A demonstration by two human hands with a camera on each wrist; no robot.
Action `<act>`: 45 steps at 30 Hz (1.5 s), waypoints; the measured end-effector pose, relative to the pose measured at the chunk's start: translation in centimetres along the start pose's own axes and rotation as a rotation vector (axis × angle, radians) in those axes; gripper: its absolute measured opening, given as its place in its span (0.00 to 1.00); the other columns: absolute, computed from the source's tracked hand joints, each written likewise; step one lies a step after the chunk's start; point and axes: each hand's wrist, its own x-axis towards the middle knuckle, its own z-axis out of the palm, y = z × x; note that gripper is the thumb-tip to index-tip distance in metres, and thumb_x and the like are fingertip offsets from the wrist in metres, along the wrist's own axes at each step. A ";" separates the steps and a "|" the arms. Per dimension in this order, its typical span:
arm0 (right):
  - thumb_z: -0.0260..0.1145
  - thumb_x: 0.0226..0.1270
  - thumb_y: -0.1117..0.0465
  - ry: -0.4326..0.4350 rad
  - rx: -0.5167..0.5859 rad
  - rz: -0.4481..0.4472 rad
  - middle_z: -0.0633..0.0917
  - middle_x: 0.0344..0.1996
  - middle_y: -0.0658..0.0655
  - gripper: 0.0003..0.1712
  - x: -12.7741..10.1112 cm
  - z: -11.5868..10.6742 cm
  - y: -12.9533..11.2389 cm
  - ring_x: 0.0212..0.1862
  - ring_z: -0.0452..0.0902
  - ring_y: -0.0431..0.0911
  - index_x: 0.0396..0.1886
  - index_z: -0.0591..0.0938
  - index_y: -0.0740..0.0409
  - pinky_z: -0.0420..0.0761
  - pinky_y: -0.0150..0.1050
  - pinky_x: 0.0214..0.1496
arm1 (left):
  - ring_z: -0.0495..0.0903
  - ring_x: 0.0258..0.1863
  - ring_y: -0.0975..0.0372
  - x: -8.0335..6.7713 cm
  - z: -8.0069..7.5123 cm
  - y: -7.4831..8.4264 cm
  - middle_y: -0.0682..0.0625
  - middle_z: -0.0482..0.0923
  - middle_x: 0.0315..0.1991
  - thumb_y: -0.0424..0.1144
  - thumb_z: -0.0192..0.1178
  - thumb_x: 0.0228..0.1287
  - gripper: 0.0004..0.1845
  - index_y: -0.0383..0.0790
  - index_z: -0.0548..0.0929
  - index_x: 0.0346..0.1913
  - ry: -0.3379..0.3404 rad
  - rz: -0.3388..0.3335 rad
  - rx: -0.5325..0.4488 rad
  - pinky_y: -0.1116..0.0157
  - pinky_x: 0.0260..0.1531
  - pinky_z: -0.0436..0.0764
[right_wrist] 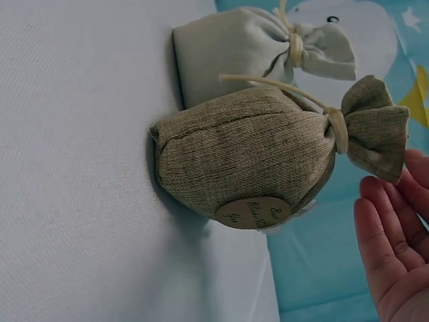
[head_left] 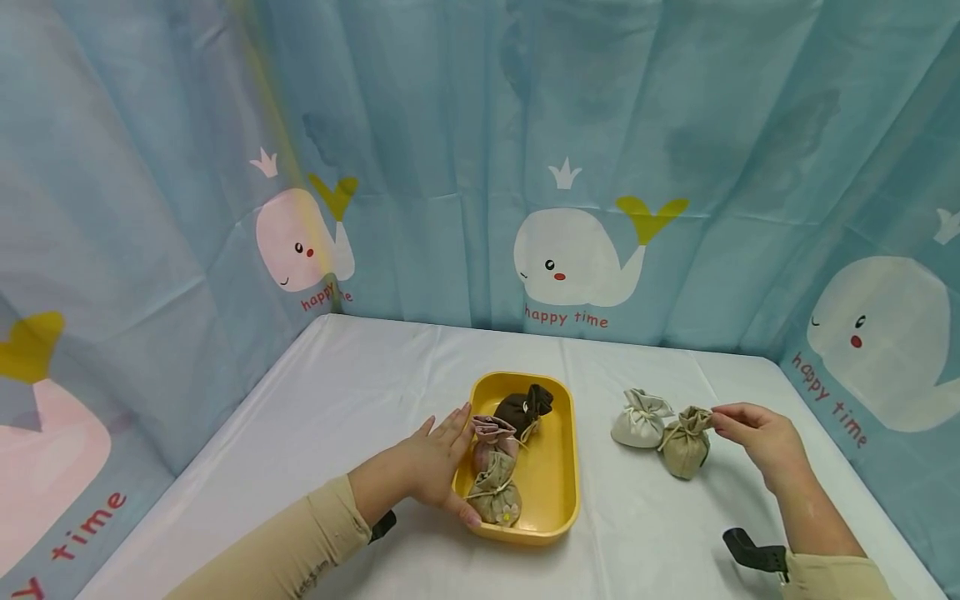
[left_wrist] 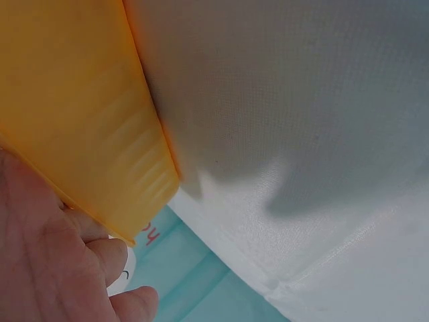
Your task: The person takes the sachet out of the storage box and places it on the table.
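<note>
My left hand [head_left: 433,463] rests along the left rim of a yellow tray [head_left: 551,492], fingers spread and straight. Three drawstring pouches lie inside the tray: a dark brown one [head_left: 517,412], a pinkish one [head_left: 492,454] and a beige one [head_left: 492,497] with a small flower. In the left wrist view, the fingers lie against the outer wall of the tray [left_wrist: 100,121]. To the right of the tray, my right hand [head_left: 765,437] pinches the gathered top of a tan drawstring pouch [head_left: 685,450]. This pouch [right_wrist: 241,154] carries a round printed tag and stands upright on the table.
A white drawstring pouch [head_left: 640,423] stands right beside the tan one, on its left. White cloth covers the table [head_left: 360,375]. Blue curtains [head_left: 442,167] with whale prints hang behind and along both sides.
</note>
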 end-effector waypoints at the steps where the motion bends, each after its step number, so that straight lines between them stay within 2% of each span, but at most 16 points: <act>1: 0.58 0.65 0.49 0.006 0.003 0.002 0.81 0.33 0.39 0.28 0.0 0.0 -0.1 0.33 0.76 0.27 0.51 0.76 0.70 0.75 0.51 0.49 | 0.36 0.71 0.54 0.0 0.0 0.0 0.42 0.30 0.72 0.86 0.42 0.24 0.72 0.38 0.47 0.72 -0.001 0.000 -0.001 0.49 0.66 0.45; 4: 0.59 0.65 0.49 0.023 0.024 0.005 0.79 0.31 0.37 0.29 0.1 -0.1 -0.1 0.33 0.76 0.27 0.51 0.76 0.71 0.74 0.53 0.49 | 0.36 0.71 0.54 0.0 0.1 0.0 0.42 0.30 0.72 0.86 0.42 0.24 0.72 0.38 0.47 0.72 -0.001 0.000 0.005 0.49 0.66 0.45; 9: 0.58 0.65 0.49 0.059 0.019 -0.012 0.79 0.29 0.35 0.28 0.2 -0.5 -0.4 0.32 0.77 0.27 0.50 0.76 0.71 0.79 0.37 0.42 | 0.36 0.71 0.53 0.1 0.4 -0.1 0.42 0.30 0.72 0.86 0.41 0.24 0.72 0.38 0.46 0.72 0.002 0.001 0.018 0.49 0.66 0.45; 11: 0.58 0.65 0.48 0.069 0.007 -0.019 0.79 0.29 0.33 0.28 0.2 -0.7 -0.7 0.33 0.77 0.26 0.50 0.76 0.71 0.80 0.36 0.41 | 0.36 0.71 0.53 0.2 0.5 -0.1 0.43 0.29 0.72 0.86 0.41 0.23 0.73 0.38 0.45 0.72 0.003 0.000 0.016 0.49 0.66 0.45; 13: 0.58 0.65 0.48 0.073 0.013 -0.021 0.78 0.29 0.32 0.29 0.2 -0.9 -1.1 0.33 0.75 0.24 0.51 0.76 0.71 0.77 0.46 0.48 | 0.36 0.71 0.54 0.3 0.5 -0.2 0.43 0.29 0.72 0.87 0.41 0.23 0.73 0.38 0.45 0.72 0.005 -0.001 0.016 0.49 0.66 0.45; 16: 0.58 0.64 0.45 0.081 0.010 -0.020 0.76 0.30 0.30 0.30 0.1 -1.2 -1.8 0.33 0.71 0.22 0.51 0.75 0.68 0.70 0.59 0.52 | 0.36 0.71 0.53 0.3 0.4 -0.2 0.42 0.30 0.72 0.87 0.41 0.23 0.73 0.38 0.45 0.72 0.006 0.003 0.013 0.49 0.66 0.45; 19: 0.59 0.63 0.44 0.088 0.016 -0.025 0.74 0.31 0.31 0.31 0.1 -1.4 -2.7 0.35 0.67 0.24 0.52 0.75 0.67 0.66 0.63 0.52 | 0.36 0.71 0.53 0.3 0.4 -0.2 0.42 0.30 0.72 0.87 0.41 0.23 0.73 0.38 0.45 0.72 0.009 0.005 0.013 0.49 0.66 0.45; 22: 0.59 0.63 0.44 0.094 -0.016 -0.048 0.74 0.32 0.31 0.31 0.1 -1.3 -3.7 0.36 0.67 0.25 0.52 0.76 0.66 0.71 0.57 0.51 | 0.36 0.71 0.53 0.4 0.4 -0.2 0.42 0.30 0.72 0.87 0.41 0.22 0.73 0.38 0.45 0.72 0.008 0.003 0.017 0.49 0.66 0.45; 25: 0.59 0.64 0.45 0.103 -0.045 -0.095 0.75 0.32 0.30 0.29 0.1 -1.1 -4.9 0.36 0.69 0.25 0.51 0.77 0.66 0.76 0.37 0.46 | 0.35 0.71 0.54 0.4 0.5 -0.2 0.43 0.29 0.72 0.87 0.40 0.22 0.74 0.39 0.44 0.72 0.004 -0.004 0.025 0.49 0.66 0.45; 27: 0.59 0.64 0.46 0.100 -0.049 -0.134 0.75 0.32 0.30 0.28 0.1 -0.9 -5.7 0.36 0.69 0.25 0.50 0.77 0.66 0.74 0.26 0.39 | 0.35 0.71 0.54 0.4 0.5 -0.2 0.43 0.28 0.72 0.87 0.40 0.21 0.74 0.39 0.44 0.72 0.002 -0.006 0.028 0.49 0.66 0.45; 29: 0.59 0.64 0.47 0.096 -0.043 -0.172 0.75 0.32 0.29 0.27 0.1 -0.5 -6.4 0.37 0.70 0.24 0.49 0.78 0.66 0.71 0.19 0.36 | 0.35 0.71 0.54 0.5 0.6 -0.3 0.43 0.28 0.72 0.87 0.40 0.21 0.74 0.40 0.44 0.72 -0.001 -0.010 0.031 0.50 0.66 0.45; 36: 0.60 0.64 0.50 0.031 -0.027 -0.264 0.78 0.35 0.32 0.23 0.3 1.2 -8.6 0.38 0.71 0.23 0.48 0.79 0.64 0.71 0.17 0.38 | 0.34 0.71 0.55 0.5 0.6 -0.2 0.44 0.28 0.72 0.87 0.40 0.21 0.74 0.40 0.44 0.72 -0.004 -0.013 0.024 0.50 0.66 0.44; 40: 0.60 0.64 0.49 -0.018 -0.034 -0.284 0.82 0.39 0.42 0.23 0.4 2.0 -9.7 0.39 0.72 0.24 0.49 0.80 0.62 0.72 0.19 0.39 | 0.35 0.71 0.55 0.5 0.6 -0.2 0.43 0.29 0.72 0.87 0.41 0.21 0.74 0.39 0.44 0.72 0.004 -0.008 0.017 0.49 0.66 0.45; 43: 0.60 0.63 0.48 -0.044 -0.017 -0.309 0.83 0.42 0.51 0.23 0.7 2.7 -10.2 0.40 0.74 0.29 0.48 0.80 0.60 0.74 0.22 0.39 | 0.35 0.71 0.54 0.5 0.6 -0.2 0.43 0.29 0.72 0.87 0.41 0.22 0.74 0.39 0.44 0.72 0.005 -0.005 0.021 0.49 0.66 0.45; 45: 0.62 0.62 0.50 -0.063 0.040 -0.340 0.83 0.42 0.54 0.20 1.4 3.4 -9.9 0.40 0.76 0.34 0.46 0.81 0.60 0.75 0.24 0.38 | 0.35 0.71 0.54 0.5 0.6 -0.3 0.43 0.29 0.72 0.87 0.41 0.22 0.74 0.39 0.44 0.72 0.004 -0.006 0.016 0.49 0.66 0.45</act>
